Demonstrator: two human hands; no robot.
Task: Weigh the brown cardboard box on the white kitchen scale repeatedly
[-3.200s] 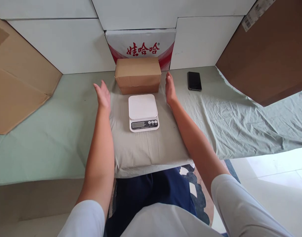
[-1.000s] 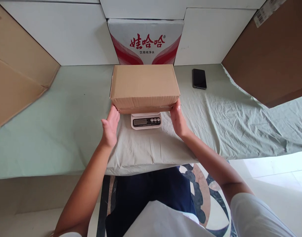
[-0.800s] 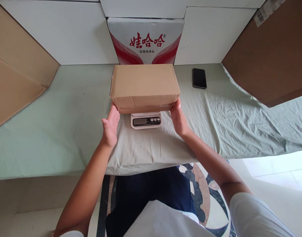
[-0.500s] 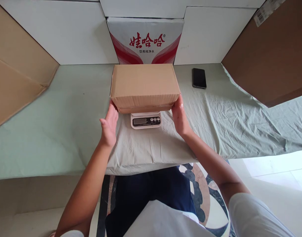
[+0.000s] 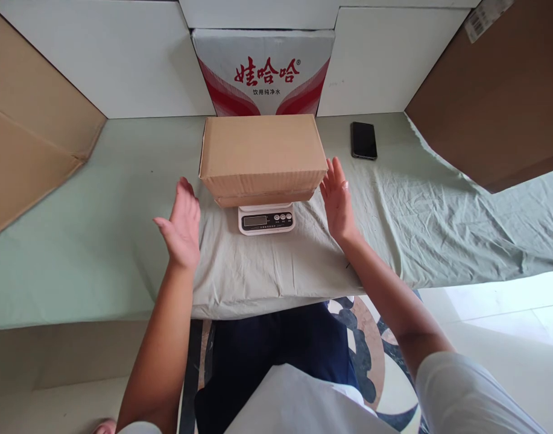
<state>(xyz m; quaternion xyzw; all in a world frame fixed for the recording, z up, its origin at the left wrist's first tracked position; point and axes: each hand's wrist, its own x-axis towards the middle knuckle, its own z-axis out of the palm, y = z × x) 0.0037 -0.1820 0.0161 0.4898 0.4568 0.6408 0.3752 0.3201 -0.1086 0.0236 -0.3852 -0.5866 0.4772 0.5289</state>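
Here, in the head view, the person's two hands stand on either side of a cardboard box (image 5: 262, 147). The left hand (image 5: 182, 226) is wide open, thumb spread away from the fingers, grasping nothing and apart from the box's near left corner. The right hand (image 5: 338, 202) is open too, fingers extended and gripping nothing; its fingertips are right by the box's right side, and whether they touch it cannot be told. Between the hands, the box sits on a white kitchen scale (image 5: 267, 224), whose display and buttons show on the side nearer the person. A phone (image 5: 363, 140) lies beyond the right hand, on the same cloth (image 5: 253, 283) as the scale. Ahead of both hands, behind the box, stands a white carton with red lettering (image 5: 263, 66). Farther out are cardboard on the left hand's side (image 5: 36, 138) and a brown carton on the right hand's side (image 5: 488, 108).
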